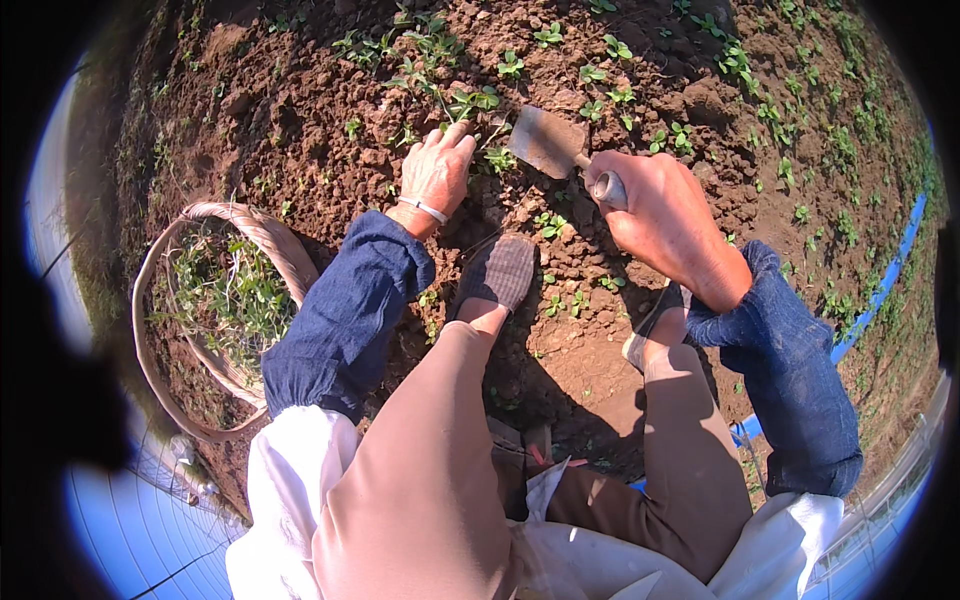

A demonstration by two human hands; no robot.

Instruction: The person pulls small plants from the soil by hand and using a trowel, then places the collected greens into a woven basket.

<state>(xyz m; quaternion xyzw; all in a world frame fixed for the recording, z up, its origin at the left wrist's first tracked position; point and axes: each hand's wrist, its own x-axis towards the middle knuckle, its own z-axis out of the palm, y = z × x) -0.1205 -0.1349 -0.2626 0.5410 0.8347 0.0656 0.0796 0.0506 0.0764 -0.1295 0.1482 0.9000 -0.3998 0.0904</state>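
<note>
Brown trousers [420, 450] up close; our R hand [655, 215] wraps round trowel [546, 143]; L hand [437, 177] at plants [478, 99], can't tell if pinching; imo keep trowel shallow, mind L hand

The trowel blade [547, 142] is dull metal (mottled rather than glossy); the basket [272, 240] looks matt and fibrous, the blue sleeves [345, 305] woven cloth, the soil [285, 125] rough and crumbly.

Trowel handle [610, 189] mostly hid. in R hand [662, 212]; basket rim [268, 236] partly behind L sleeve [345, 312].
</note>
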